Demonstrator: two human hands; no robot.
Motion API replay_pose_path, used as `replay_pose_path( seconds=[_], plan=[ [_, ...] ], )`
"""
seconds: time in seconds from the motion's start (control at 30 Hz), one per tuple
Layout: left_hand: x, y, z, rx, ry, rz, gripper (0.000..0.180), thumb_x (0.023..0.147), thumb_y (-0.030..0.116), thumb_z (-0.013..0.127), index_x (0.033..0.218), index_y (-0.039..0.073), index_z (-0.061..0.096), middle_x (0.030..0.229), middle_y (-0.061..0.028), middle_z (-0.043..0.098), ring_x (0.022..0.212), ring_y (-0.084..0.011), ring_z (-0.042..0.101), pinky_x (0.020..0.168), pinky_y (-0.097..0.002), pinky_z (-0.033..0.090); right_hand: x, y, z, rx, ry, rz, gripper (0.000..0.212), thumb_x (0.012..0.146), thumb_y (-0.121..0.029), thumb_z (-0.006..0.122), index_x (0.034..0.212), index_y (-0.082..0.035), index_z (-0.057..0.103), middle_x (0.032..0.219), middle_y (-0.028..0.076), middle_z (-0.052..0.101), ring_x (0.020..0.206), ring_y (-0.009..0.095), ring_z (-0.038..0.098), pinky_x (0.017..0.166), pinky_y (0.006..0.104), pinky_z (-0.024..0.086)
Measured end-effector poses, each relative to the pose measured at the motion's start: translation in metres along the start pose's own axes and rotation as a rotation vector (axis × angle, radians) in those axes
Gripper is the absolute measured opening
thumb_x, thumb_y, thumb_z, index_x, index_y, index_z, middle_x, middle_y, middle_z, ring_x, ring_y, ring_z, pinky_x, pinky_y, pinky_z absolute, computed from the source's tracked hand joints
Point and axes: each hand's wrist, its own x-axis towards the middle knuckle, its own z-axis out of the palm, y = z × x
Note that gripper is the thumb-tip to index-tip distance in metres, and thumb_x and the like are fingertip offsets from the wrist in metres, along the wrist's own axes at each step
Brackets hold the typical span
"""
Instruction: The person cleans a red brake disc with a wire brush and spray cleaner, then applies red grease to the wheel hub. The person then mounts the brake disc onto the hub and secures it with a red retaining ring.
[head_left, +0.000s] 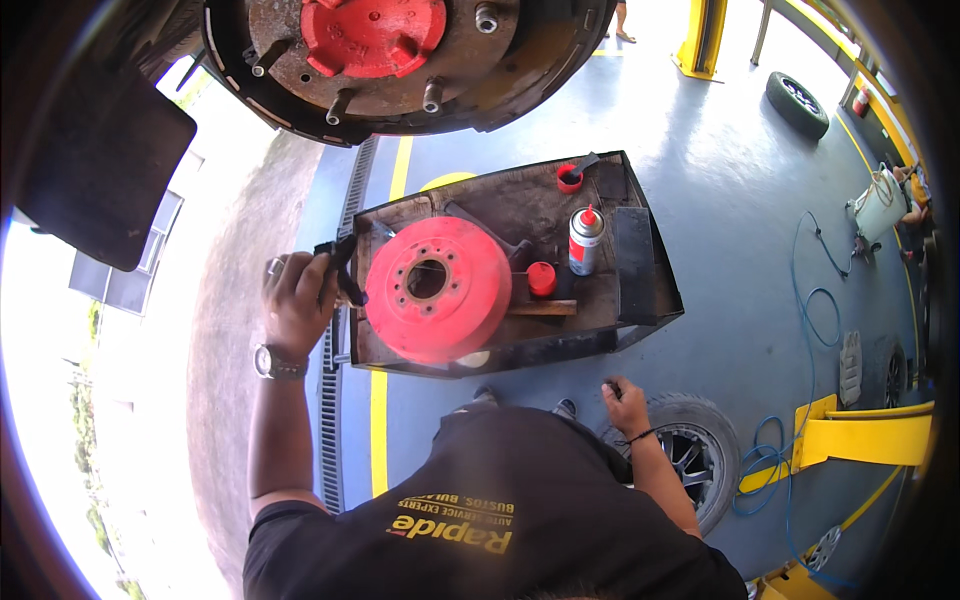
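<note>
My left hand [296,292], a ring on one finger and a watch at the wrist, is closed around a dark crumpled rag [343,262] beside the tray's left edge. Just right of it, a red brake drum [462,300] lies flat in the dark metal tray [420,367]. My right hand [628,408] is low on the right, outside the tray's near edge. Its fingers are curled, with something small and dark at their tips that I cannot make out. Overhead hangs a wheel hub [270,95] with a red centre and bare studs.
In the tray are a spray can [586,242], a red cap [541,279], a red cup [569,178] with a brush, a wooden strip [545,308] and a black box [634,265]. A wheel [697,450] lies by my right arm. A blue hose [800,300] runs over the floor.
</note>
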Motion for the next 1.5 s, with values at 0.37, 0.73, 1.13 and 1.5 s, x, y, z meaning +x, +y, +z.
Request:
replay_pose_path(
  seconds=[0.37,0.73,1.13,1.5],
  plan=[
    [-0.248,-0.051,0.218,-0.317,-0.616,-1.005,0.041,0.09,0.011,0.057,0.129,0.003,0.063,0.112,-0.0222,0.071,0.111,-0.0417,0.065,0.097,-0.0476,0.051,0.067,-0.149,0.033,-0.005,0.057,-0.391,0.016,0.095,-0.012,0.067,0.105,0.001,0.07,0.092,0.015,0.071,0.078,0.028,0.07,0.072,0.0361,0.056],
    [-0.292,-0.033,0.163,-0.602,-0.397,-0.875,0.054,0.09,0.0,0.057,0.143,0.004,0.054,0.134,-0.0236,0.06,0.124,-0.0417,0.057,0.108,-0.0464,0.045,0.319,-0.202,0.142,-0.139,0.66,-0.004,0.083,0.085,-0.039,0.078,0.151,-0.004,0.041,0.134,0.029,0.058,0.125,0.045,0.056,0.107,0.0483,0.045],
    [-0.306,0.074,0.115,-0.374,0.001,-1.453,0.044,0.088,0.002,0.065,0.132,0.003,0.06,0.118,-0.0187,0.068,0.109,-0.0348,0.065,0.094,-0.0443,0.051,0.459,-0.14,0.103,-0.215,0.652,0.568,0.098,0.078,-0.047,0.083,0.155,-0.011,0.034,0.145,0.024,0.051,0.131,0.04,0.056,0.108,0.0514,0.046],
    [-0.323,0.115,0.125,-0.528,0.116,-1.634,0.042,0.089,0.001,0.067,0.13,0.0,0.062,0.114,-0.0152,0.071,0.098,-0.0242,0.07,0.082,-0.0355,0.055,0.476,-0.109,0.12,-0.325,0.597,0.418,0.086,0.077,-0.047,0.083,0.142,-0.004,0.047,0.143,0.024,0.055,0.127,0.04,0.059,0.104,0.0514,0.05]
  ],
)
